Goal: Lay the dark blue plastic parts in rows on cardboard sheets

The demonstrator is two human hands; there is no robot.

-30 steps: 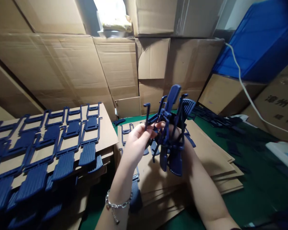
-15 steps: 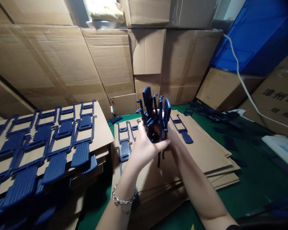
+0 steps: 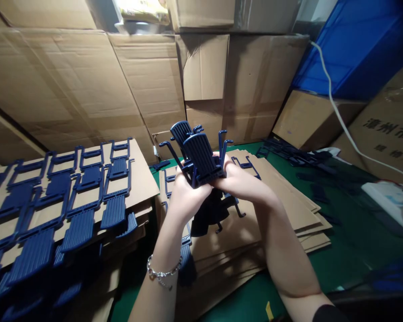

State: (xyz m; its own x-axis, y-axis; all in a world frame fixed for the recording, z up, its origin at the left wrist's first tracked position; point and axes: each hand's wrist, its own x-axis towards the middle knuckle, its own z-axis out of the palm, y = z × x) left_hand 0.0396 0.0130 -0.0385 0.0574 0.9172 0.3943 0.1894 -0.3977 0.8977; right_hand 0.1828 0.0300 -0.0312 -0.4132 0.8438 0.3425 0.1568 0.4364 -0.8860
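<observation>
Held bundle: dark blue slatted pieces (image 3: 201, 156) are jutting up between both hands, above the middle cardboard stack (image 3: 228, 246), with more of the bundle hanging in shadow beneath.
Left hand: the left hand (image 3: 190, 194) is clasping the bundle's lower left, its thumb lying along the base; how the hidden fingers are set, I cannot tell.
Right hand: the right hand (image 3: 237, 176) is gripping the other side, its fingers mostly disappearing behind the pieces, their spacing unclear.
Left cardboard stack: this pile (image 3: 144, 181) is carrying rows of flat blue frames (image 3: 117, 203), slatted ends overhanging its near edge.
Green tabletop: the surface (image 3: 349, 250) is showing around the stacks, dark loose parts (image 3: 293, 154) lying at far right.
Room: taped cartons (image 3: 141, 76) are forming a wall behind; a blue crate (image 3: 349, 53) is resting on a box, a white cable (image 3: 339, 112) trailing past.
</observation>
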